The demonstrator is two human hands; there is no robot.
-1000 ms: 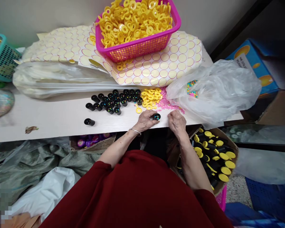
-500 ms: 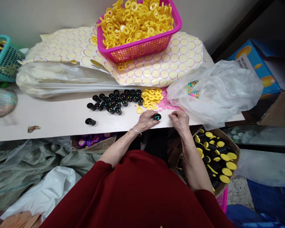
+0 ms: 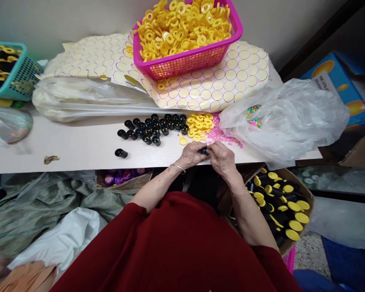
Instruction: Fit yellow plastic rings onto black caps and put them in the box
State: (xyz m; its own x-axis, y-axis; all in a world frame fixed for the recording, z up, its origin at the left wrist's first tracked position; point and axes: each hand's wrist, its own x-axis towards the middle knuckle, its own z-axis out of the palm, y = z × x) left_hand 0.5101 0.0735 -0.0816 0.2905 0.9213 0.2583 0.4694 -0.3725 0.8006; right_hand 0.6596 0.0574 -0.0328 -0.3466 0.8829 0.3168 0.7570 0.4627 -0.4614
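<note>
At the front edge of the table, our left hand has its grip closed round a black cup. Our right hand has its grip bunched at the cup's mouth; we can't tell if it pinches anything. Pushing hard could make the smooth, round cup slip and fall off the near edge. At ten o'clock stand more shiny cups; near twelve, flat yellow rings; at one, tiny pink beads a bump could scatter; at two, a thin, crinkly bag.

Two hands, twenty-odd open black cups, one teal basket.
</note>
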